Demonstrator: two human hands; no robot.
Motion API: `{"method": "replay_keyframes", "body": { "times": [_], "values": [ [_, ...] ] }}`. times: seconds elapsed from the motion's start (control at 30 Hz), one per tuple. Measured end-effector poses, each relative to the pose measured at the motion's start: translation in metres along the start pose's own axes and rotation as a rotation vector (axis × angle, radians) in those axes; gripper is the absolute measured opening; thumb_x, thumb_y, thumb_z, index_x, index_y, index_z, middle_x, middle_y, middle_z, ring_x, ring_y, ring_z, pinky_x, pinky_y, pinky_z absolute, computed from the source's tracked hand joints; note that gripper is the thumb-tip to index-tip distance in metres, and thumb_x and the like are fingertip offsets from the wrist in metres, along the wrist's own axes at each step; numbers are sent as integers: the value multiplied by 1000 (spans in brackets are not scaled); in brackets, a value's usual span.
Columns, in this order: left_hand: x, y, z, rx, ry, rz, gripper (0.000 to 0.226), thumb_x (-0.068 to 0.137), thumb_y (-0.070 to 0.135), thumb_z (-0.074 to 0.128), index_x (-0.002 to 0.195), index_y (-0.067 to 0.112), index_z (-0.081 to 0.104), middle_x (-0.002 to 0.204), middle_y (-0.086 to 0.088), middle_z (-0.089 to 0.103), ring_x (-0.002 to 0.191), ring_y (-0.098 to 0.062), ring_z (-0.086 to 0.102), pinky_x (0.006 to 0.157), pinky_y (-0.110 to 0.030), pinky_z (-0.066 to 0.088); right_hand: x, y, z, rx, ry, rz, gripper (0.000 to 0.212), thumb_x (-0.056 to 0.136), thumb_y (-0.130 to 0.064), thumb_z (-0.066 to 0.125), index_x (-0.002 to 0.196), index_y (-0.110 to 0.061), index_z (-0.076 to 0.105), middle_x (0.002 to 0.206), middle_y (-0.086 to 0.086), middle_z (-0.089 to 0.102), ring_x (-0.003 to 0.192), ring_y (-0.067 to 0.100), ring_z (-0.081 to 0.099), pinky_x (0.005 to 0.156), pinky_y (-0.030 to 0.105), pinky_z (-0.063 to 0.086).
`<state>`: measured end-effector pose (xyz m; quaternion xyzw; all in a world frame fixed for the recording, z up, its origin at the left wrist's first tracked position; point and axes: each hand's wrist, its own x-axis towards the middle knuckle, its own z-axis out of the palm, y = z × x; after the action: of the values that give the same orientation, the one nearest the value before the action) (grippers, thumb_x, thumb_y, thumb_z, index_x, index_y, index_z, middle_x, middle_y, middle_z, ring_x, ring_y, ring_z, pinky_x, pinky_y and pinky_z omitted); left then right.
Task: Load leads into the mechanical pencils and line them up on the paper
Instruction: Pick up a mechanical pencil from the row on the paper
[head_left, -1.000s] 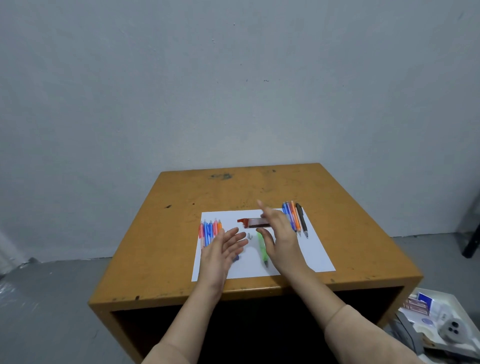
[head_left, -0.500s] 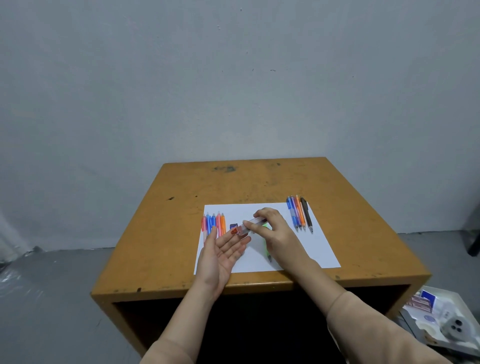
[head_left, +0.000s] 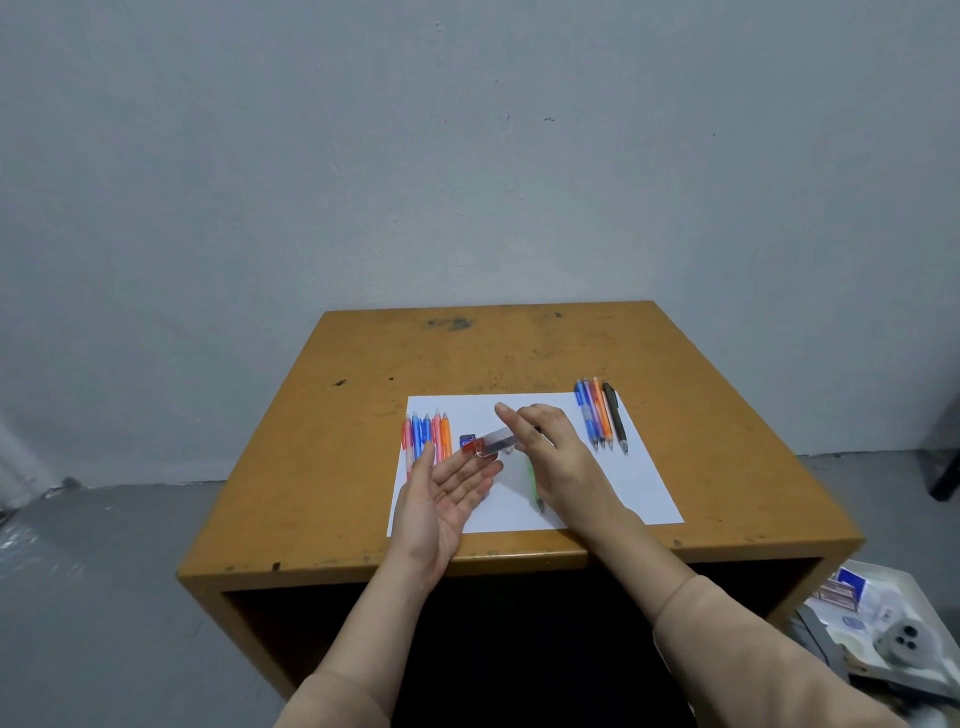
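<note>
Lead case (head_left: 492, 442) pinched by right hand (head_left: 561, 457), red end apparently over left hand (head_left: 444, 499), fingers straight. Tip gently; cup palm to catch leads.

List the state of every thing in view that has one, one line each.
left hand, open, palm up
right hand, pinching the lead case
lead case, tilted, red end lowest, towards the left hand
green pencil, lying on the paper, partly hidden
left pencil row, lying side by side
right pencil row, lying side by side
paper, flat on the table
</note>
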<state>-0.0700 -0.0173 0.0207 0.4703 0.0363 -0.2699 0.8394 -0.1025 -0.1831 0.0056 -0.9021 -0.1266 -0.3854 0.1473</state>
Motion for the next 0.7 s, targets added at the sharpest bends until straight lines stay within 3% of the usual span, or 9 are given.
{"method": "replay_keyframes", "body": {
  "times": [0.13,0.2,0.27,0.47,0.6,0.7],
  "values": [
    [-1,0,1,35,-19,5,55,99,46,35,113,-1,62,107,-19,70,101,-30,67,94,-36,48,-1,1,1,-18,21,-1,78,72,14,71,139,-14,44,113,15,58,105,19,49,87,26,49],
    [-2,1,0,45,-27,-2,56,99,46,35,109,-1,63,107,-19,69,101,-30,67,93,-36,50,-1,1,0,-48,7,-13,63,68,15,74,125,-10,61,111,16,58,103,20,51,86,25,49],
    [-2,1,0,56,-31,-10,57,99,47,33,108,-1,63,107,-20,69,101,-30,67,90,-34,53,-1,1,0,-53,3,-8,54,67,15,75,116,-8,67,110,17,59,103,20,51,85,25,49],
    [0,2,0,28,-26,-24,58,99,47,34,110,-3,62,107,-21,69,99,-31,68,85,-33,55,-2,2,2,-9,18,-5,79,72,16,70,140,-13,42,116,10,54,107,20,49,92,27,48],
    [0,1,0,29,-38,-30,59,99,47,35,108,-3,63,106,-21,69,99,-31,68,84,-33,55,-3,3,2,-34,14,-27,64,67,18,74,123,-9,63,113,13,54,105,21,50,85,30,52],
    [0,1,0,24,-37,-32,58,99,47,35,106,-3,64,105,-21,70,98,-31,68,84,-33,55,-3,1,1,-20,12,-28,71,69,19,70,132,-11,55,113,11,52,105,21,49,86,30,51]
  ]
}}
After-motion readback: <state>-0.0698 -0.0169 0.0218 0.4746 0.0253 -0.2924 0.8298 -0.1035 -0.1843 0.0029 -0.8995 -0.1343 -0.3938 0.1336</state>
